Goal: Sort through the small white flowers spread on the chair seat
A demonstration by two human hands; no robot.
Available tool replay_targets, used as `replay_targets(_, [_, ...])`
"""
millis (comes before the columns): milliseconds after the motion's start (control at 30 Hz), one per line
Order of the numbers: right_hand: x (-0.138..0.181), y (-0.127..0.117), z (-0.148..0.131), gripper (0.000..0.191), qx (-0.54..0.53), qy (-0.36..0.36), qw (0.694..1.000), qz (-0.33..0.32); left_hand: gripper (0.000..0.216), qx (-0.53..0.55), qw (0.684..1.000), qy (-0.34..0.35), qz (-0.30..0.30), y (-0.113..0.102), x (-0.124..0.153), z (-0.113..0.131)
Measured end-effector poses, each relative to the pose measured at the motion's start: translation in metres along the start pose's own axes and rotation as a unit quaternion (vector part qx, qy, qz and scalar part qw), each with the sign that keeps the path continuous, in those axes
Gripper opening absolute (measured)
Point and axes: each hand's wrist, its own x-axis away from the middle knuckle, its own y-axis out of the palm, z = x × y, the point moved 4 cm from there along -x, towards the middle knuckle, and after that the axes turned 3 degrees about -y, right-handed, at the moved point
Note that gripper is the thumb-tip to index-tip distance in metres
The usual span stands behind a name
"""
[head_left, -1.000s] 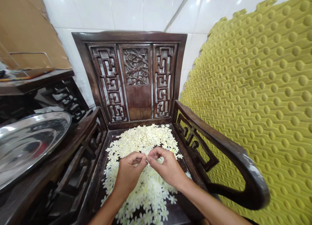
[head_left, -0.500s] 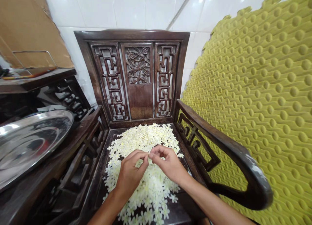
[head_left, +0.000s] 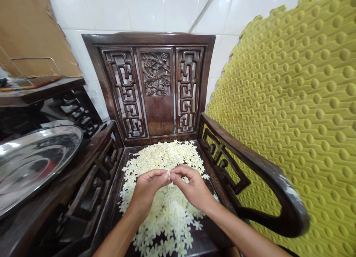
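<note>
A heap of pale cream, five-petalled flowers (head_left: 167,153) spreads over the dark wooden chair seat (head_left: 204,234). Above its middle, my left hand (head_left: 148,188) and my right hand (head_left: 193,188) meet at the fingertips. Between them is a small white flower (head_left: 168,175), mostly covered by the fingers. My left thumb and forefinger pinch it from one side, and my right thumb and forefinger close on it from the other. Part of the heap is hidden under both hands and forearms.
The chair's carved back (head_left: 160,116) rises behind the flowers, with a curved armrest (head_left: 267,171) at right. A round metal tray (head_left: 63,153) rests by the left armrest. A yellow knobbed foam mat (head_left: 300,101) stands at right. Cardboard (head_left: 30,30) leans at upper left.
My left fingers have straightened and closed flatter together, and the loop between thumb and forefinger has narrowed. The white flower shows more at the fingertips. My right hand has barely moved.
</note>
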Motion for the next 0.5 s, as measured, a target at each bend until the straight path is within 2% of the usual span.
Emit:
replay_targets(300, [0.0015, 0.0029, 0.0022, 0.013, 0.008, 0.017, 1.0, 0.004, 0.02, -0.081, 0.994, 0.026, 0.066, -0.0025, 0.0, 0.0044])
replay_targets(500, [0.0039, 0.0049, 0.003, 0.011, 0.03, 0.026, 0.999, 0.0, 0.016, -0.105, 0.992, 0.041, 0.064, 0.002, 0.0013, 0.0056])
